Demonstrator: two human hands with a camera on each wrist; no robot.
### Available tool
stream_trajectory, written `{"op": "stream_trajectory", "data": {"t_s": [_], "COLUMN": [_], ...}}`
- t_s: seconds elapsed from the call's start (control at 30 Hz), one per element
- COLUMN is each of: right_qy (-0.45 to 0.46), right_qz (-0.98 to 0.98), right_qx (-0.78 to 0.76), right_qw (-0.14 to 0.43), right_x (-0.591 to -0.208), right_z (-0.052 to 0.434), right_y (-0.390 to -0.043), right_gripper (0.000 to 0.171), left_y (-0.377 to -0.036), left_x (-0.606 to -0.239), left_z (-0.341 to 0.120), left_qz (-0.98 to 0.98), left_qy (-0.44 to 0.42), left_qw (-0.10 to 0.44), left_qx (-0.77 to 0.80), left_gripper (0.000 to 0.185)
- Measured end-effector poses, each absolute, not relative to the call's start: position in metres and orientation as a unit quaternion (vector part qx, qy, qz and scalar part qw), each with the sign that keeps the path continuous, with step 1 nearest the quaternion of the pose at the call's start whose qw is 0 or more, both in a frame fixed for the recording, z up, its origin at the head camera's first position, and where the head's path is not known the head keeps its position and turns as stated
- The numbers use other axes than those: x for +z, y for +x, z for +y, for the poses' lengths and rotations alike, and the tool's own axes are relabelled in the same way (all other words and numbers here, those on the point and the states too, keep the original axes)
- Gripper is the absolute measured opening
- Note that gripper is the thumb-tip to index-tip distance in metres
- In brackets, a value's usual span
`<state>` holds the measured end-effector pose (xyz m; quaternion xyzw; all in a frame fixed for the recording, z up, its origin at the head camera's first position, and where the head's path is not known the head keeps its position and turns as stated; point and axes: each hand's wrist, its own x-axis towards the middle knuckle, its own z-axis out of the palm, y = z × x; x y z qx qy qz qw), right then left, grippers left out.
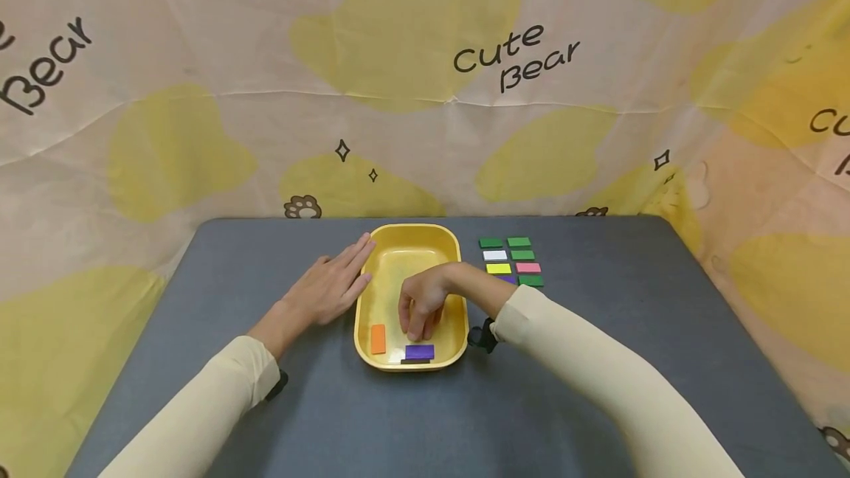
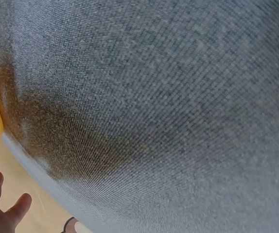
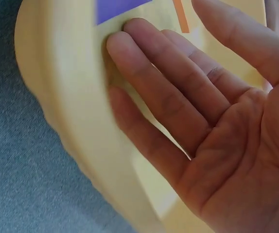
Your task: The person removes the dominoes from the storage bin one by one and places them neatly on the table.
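Note:
A yellow tray (image 1: 410, 230) lies on the table, holding an orange block (image 1: 378, 339) near its left wall and a purple block (image 1: 420, 352) close to its near wall. Just in front of the purple block shows a thin dark strip (image 1: 415, 361). My left hand (image 1: 325, 288) rests along the tray's left rim with its fingers extended. Inside the tray, my right hand (image 1: 425, 302) points down, fingertips just beyond the purple block. The right wrist view shows the fingers (image 3: 164, 97) loosely bent and the thumb apart, with nothing between them.
Right of the tray, several flat blocks lie in two columns, among them a white block (image 1: 494, 255), a yellow block (image 1: 499, 268), a pink block (image 1: 528, 268) and a green block (image 1: 519, 242). My right forearm partly covers another purple block (image 1: 508, 279). A patterned cloth (image 1: 398, 131) hangs behind.

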<state>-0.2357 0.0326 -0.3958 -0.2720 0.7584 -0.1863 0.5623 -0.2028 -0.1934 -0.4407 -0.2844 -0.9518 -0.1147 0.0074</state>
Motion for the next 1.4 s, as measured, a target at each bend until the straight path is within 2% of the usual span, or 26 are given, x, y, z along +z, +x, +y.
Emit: {"op": "stream_trajectory", "data": {"t_s": [0.47, 1.0, 1.4], "right_qy": [-0.279, -0.301, -0.308], "right_qz": [0.755, 0.763, 0.768], "right_qx": [-0.127, -0.069, -0.021], "right_qw": [0.580, 0.568, 0.561], "right_x": [-0.395, -0.397, -0.393], "right_z": [0.021, 0.006, -0.006], "right_y": [-0.228, -0.218, -0.214], "right_gripper": [0.008, 0.004, 0.008], "left_y": [-0.202, -0.202, -0.201], "left_x": [-0.440, -0.440, -0.439], "left_z": [-0.194, -0.194, -0.194], "left_qz": [-0.950, -0.953, -0.952], "left_qy": [-0.288, -0.279, -0.283], "left_qw": [0.017, 0.008, 0.013], "left_qx": [-0.118, -0.120, -0.120], "left_gripper": [0.061, 0.061, 0.061]}}
